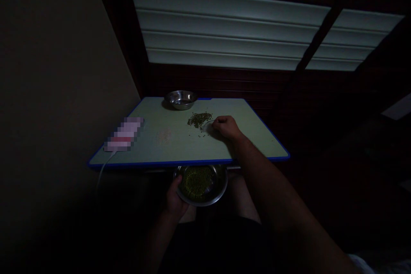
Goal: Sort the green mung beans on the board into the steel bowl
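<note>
My left hand [177, 199] grips the rim of a steel bowl [220, 195] below the table's front edge, thumb over the inside. Small green beans or seeds [197, 182] lie in that bowl. Over the table, the fingers of my right hand [226, 126] are closed on a small see-through tool [207, 126], whose exact kind is too dim to make out. It touches the right side of a loose pile of small greenish-brown beans or seeds [199, 119]. A few single ones lie scattered around the pile.
The pale table [173, 150] has a blue edge. A second steel bowl [180, 100] stands at its back. At the left lies a blurred-out phone-like thing [125, 134] with a white cable [102, 171]. A light speckled patch [164, 136] marks the tabletop. Slatted panels [221, 30] rise behind.
</note>
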{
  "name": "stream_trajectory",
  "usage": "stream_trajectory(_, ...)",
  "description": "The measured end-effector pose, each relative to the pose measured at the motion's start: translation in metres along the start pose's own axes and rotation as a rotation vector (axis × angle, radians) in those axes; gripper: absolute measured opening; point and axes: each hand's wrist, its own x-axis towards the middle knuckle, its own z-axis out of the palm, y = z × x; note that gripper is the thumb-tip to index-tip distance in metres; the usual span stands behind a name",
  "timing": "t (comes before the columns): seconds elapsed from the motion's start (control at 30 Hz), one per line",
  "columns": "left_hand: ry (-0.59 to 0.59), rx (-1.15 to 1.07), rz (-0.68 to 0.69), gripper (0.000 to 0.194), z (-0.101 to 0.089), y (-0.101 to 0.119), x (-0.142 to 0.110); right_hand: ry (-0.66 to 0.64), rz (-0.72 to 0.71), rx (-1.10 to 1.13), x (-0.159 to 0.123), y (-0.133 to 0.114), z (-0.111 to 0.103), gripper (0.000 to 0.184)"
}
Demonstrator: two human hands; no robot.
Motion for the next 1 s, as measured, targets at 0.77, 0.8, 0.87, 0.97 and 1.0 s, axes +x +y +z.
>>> stream_trajectory(0.77,-0.041,-0.006,-0.009,0.021,-0.003,-0.001,0.001,-0.147,-0.057,0.017,-0.006,-0.007,0.002,0.023)
stream_trajectory(0.8,-0.033,-0.010,-0.006,0.021,-0.003,-0.001,0.001,-0.161,-0.055,0.032,-0.007,-0.008,0.003,0.023)
stream_trajectory(0.87,-0.007,-0.014,-0.011,0.021,-0.002,0.000,0.000,-0.199,-0.039,0.065,-0.007,-0.010,0.002,0.024)
stream_trajectory(0.97,0.016,-0.016,-0.011,0.019,-0.001,0.000,0.000,-0.246,-0.043,0.082,-0.008,-0.011,0.002,0.022)
stream_trajectory(1.0,0.017,-0.016,-0.008,0.019,0.000,0.000,-0.001,-0.249,-0.062,0.074,-0.008,-0.011,0.003,0.021)
